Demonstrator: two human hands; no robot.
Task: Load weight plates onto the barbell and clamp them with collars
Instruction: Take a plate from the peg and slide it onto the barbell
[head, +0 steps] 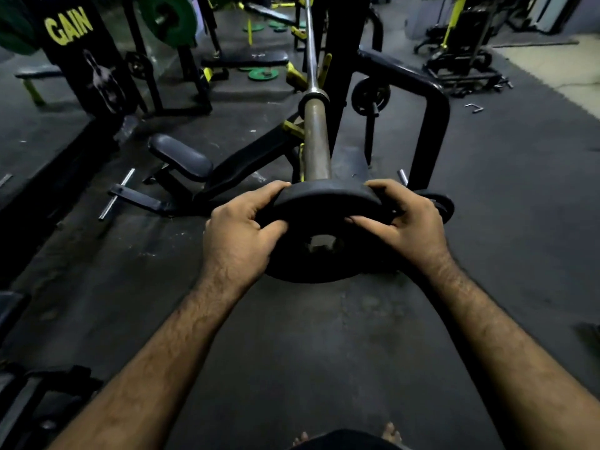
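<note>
Item: one black weight plate (319, 232), held upright in front of me, its face toward the camera. My left hand (238, 232) grips its left rim, fingers curled over the top edge and thumb on the near face; my right hand (407, 222) grips the right rim the same way. Item: barbell (315, 138), long axis running straight away from me, its bare sleeve end meeting the plate. Through the plate's centre hole I see something pale, likely the sleeve tip; I judge the plate is just started on. Both hands sit level, neither nearer. Push direction: forward along the bar. Collars: none in view.
</note>
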